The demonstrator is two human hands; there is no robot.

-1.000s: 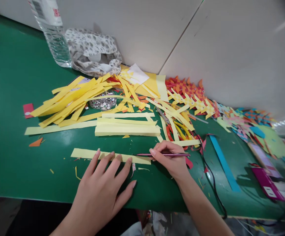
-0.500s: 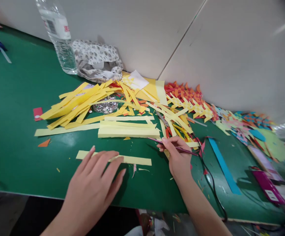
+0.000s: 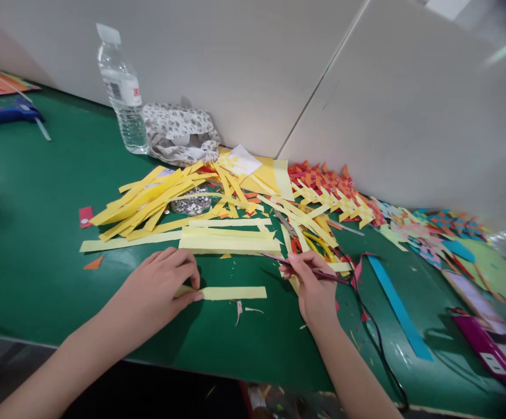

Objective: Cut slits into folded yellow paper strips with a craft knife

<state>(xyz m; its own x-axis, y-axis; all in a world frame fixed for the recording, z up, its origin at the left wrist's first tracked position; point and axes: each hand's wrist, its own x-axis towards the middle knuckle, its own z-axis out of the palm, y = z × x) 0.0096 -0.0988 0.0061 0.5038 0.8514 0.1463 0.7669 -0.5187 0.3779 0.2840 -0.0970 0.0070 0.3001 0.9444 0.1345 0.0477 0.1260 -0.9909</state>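
My left hand pinches a pale yellow paper strip between thumb and fingers, near the strip's left part. The strip lies along the green table, and its left end is hidden under the hand. In my right hand is a slim, pointed purple tool that looks like tweezers, its tip aimed left. That tip is close to the right end of a folded pale yellow paper piece, just beyond the strip. Tiny paper scraps lie below the strip.
A heap of yellow paper strips partly covers a clear box of small beads or eyes. Behind stand a water bottle and a patterned pouch. Scissors, a black cable and a blue strip are to the right.
My left hand has gone from spread fingers over the strip to pinching it. The right hand keeps the tweezers in nearly the same place. The view has tilted up slightly.
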